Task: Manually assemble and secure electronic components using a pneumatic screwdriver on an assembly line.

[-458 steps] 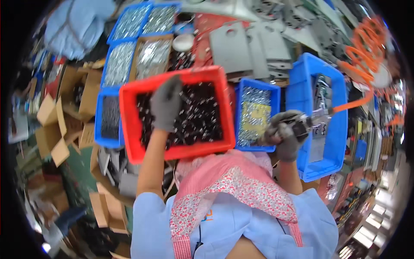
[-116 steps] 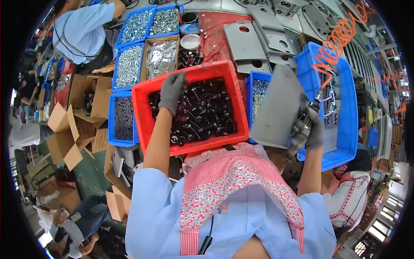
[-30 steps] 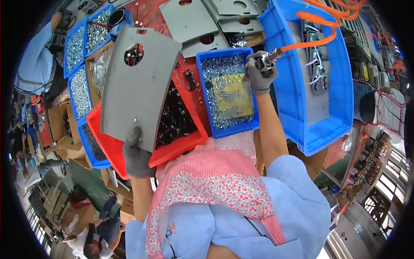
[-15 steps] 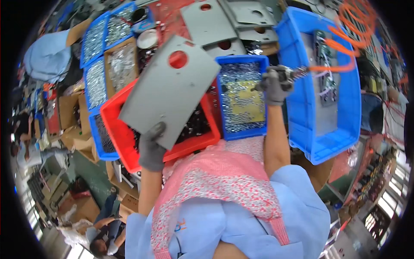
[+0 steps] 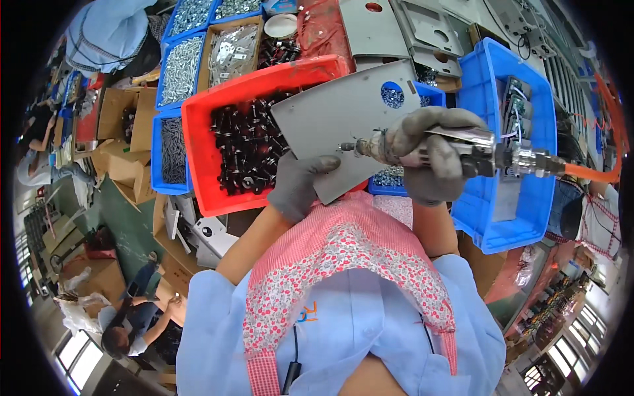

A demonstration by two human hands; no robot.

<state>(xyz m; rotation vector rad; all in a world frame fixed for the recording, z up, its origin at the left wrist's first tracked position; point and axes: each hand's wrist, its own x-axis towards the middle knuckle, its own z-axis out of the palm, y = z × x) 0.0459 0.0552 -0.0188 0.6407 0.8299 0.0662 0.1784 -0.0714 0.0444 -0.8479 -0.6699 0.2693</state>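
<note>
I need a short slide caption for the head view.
Gloved left hand steadies a grey metal plate; right hand holds an air screwdriver.

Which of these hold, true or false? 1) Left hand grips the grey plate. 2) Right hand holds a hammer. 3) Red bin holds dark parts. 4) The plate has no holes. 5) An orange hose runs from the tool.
1) True: the left hand grips the lower edge of the grey plate.
2) False: the right hand holds a pneumatic screwdriver.
3) True: the red bin is full of dark parts.
4) False: it has one round hole near its top edge.
5) True: the orange hose leaves its rear.
</note>
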